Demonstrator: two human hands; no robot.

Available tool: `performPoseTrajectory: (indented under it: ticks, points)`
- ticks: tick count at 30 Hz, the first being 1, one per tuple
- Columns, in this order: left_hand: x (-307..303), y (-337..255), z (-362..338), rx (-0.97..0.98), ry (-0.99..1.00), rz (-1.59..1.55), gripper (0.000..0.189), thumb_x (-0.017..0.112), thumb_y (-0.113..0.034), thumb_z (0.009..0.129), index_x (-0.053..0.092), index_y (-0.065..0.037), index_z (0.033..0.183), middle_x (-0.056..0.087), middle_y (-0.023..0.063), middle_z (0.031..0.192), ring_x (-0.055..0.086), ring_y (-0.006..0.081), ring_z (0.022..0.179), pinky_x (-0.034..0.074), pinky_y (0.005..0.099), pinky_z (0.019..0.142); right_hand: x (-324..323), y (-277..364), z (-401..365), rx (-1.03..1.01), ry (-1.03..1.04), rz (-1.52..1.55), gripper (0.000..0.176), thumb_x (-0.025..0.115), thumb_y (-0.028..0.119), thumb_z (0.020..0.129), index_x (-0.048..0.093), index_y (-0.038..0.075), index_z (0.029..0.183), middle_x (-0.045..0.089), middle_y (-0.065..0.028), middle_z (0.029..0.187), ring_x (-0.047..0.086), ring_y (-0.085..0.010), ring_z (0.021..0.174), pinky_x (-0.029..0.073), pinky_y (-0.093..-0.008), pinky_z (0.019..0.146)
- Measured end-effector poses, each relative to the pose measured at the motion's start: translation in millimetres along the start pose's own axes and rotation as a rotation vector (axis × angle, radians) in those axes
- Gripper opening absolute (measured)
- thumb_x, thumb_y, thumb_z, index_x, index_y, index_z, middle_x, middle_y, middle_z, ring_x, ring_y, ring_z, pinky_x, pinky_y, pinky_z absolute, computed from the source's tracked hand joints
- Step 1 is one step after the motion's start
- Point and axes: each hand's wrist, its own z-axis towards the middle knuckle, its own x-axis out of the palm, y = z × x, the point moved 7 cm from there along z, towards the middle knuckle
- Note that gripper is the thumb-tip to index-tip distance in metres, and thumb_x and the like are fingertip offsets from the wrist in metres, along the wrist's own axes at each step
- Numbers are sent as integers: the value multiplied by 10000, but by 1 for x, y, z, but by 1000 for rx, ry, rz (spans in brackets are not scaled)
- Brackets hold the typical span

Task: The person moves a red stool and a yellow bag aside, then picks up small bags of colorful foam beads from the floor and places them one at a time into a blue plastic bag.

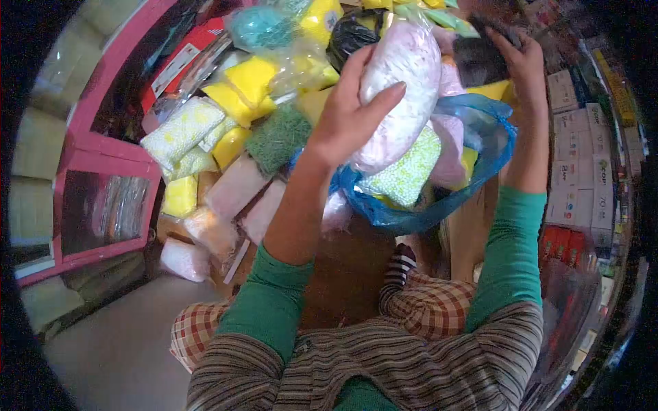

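My left hand [343,113] grips a clear plastic packet of whitish-pink filling [404,89], thumb across its front. The packet is raised and tilted over an open blue plastic bag [411,219]. Inside that bag sit a packet of green-and-white beads [408,171] and pink packets [449,147]. At the upper right, my right hand [524,61] has its fingers bent at the edge of a dark, black plastic bag [480,60]. Its fingertips partly blend into the dark material. More black plastic [353,35] shows behind the raised packet.
Left of the blue bag lie yellow packets [243,89], white-and-yellow bead packets [181,133], green shredded filling [277,137] and pale pink packets [236,183]. A pink-framed shelf [110,161] stands at the left. Stacked paper boxes [576,171] line the right side.
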Motion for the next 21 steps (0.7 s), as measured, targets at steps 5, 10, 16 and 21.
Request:
performPoseTrajectory:
  ticks: [5, 10, 16, 21]
  points:
    - [76, 35, -15, 16, 217, 643, 693, 654, -258, 695, 303, -84, 1266, 239, 236, 1306, 256, 402, 1201, 246, 471, 970, -31, -40, -24, 255, 277, -308, 339, 689, 209, 686, 589, -32, 903, 616, -92, 761, 568, -131, 680, 456, -273, 617]
    - [167, 94, -63, 119, 573, 1036, 736, 685, -323, 641, 342, -155, 1270, 129, 220, 1365, 88, 445, 1249, 110, 597, 970, -19, -55, -38, 104, 423, -457, 397, 724, 270, 630, 590, -33, 849, 620, -143, 729, 586, -196, 659, 459, -328, 609]
    - [183, 102, -64, 190, 625, 830, 667, 666, -358, 656, 409, -96, 1212, 178, 219, 1350, 97, 423, 1254, 112, 573, 984, -4, -30, -45, 85, 461, -414, 381, 722, 274, 630, 586, -24, 822, 606, -163, 729, 587, -218, 661, 456, -329, 602]
    - [147, 112, -33, 21, 340, -41, 400, 581, -168, 724, 497, -15, 1084, 502, 181, 1083, 448, 274, 1074, 369, 382, 877, 33, 5, -77, -85, 733, -415, 380, 649, 273, 705, 546, -21, 922, 594, -209, 803, 583, -346, 752, 449, -391, 666]
